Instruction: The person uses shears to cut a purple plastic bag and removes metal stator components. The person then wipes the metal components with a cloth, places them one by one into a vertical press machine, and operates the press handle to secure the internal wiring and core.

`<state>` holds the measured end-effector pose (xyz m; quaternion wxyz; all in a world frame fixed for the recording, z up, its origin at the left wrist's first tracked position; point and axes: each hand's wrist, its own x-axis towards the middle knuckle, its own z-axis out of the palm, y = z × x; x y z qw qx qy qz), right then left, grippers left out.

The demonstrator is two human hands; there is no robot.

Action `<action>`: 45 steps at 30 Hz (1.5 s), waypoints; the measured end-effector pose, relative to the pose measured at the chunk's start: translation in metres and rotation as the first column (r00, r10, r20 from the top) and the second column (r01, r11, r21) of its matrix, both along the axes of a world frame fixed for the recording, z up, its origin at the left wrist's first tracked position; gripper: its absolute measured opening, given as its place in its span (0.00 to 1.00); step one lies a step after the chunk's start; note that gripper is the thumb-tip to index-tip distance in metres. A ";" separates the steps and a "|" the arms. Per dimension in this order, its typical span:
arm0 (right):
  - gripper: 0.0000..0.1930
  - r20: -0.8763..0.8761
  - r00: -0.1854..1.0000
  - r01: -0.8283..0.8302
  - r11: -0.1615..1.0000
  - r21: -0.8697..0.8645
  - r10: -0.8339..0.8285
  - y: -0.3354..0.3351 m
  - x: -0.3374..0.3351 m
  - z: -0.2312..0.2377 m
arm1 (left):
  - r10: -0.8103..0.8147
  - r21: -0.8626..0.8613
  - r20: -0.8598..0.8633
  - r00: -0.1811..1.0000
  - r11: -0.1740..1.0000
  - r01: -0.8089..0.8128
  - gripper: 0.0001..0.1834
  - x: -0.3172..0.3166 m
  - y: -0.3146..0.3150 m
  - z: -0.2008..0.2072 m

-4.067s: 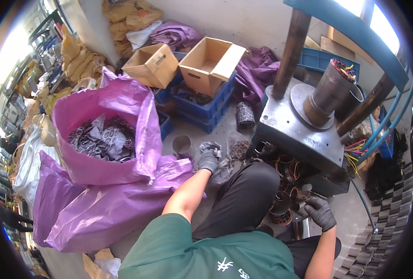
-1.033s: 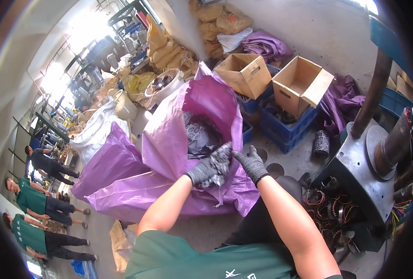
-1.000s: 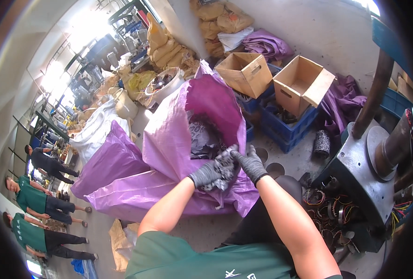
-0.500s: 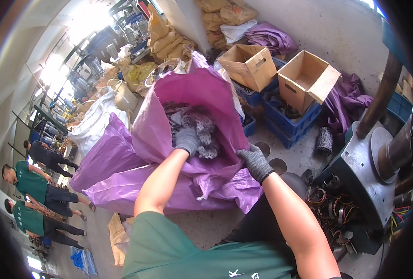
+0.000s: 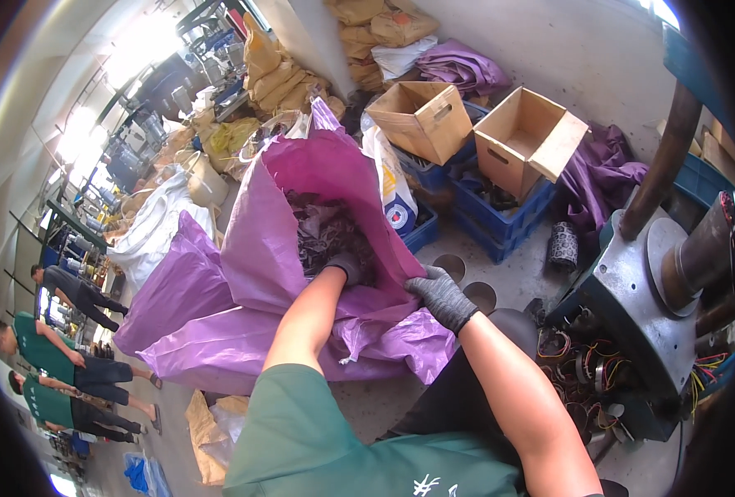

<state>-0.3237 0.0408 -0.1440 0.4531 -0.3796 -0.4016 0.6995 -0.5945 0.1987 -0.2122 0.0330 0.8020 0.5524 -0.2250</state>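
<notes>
Since half a second ago, left hand [image 5: 349,267] went deeper among dark scraps [image 5: 322,232], grip unclear; right hand [image 5: 438,291] grips purple sack [image 5: 301,248] rim. Sack remains quite full.

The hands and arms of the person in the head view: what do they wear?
Both hands wear dark grey knitted work gloves with ribbed cuffs: the left hand, the right hand. The forearms are bare. A green short-sleeved shirt covers the shoulders, with a small white marking near its lower edge.
</notes>
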 end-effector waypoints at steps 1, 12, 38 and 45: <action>0.20 -0.008 1.000 -0.013 1.000 0.010 0.013 -0.001 -0.004 0.006 | 0.068 -0.061 -0.001 0.998 0.996 -0.068 0.31 -0.006 -0.004 0.010; 0.19 0.014 0.999 0.036 0.998 0.050 -0.036 -0.011 -0.001 0.021 | 0.103 -0.041 0.104 0.989 0.994 -0.099 0.31 -0.040 0.025 -0.010; 0.27 -0.205 0.597 0.797 0.603 0.041 -0.776 -0.240 0.275 0.033 | -0.261 0.260 0.964 -0.051 0.881 0.396 0.03 0.292 -0.214 0.227; 0.30 -0.555 0.383 0.904 0.423 0.062 -0.738 -0.384 0.308 0.041 | -0.686 0.463 0.720 -0.108 0.358 0.811 0.20 0.476 -0.336 0.178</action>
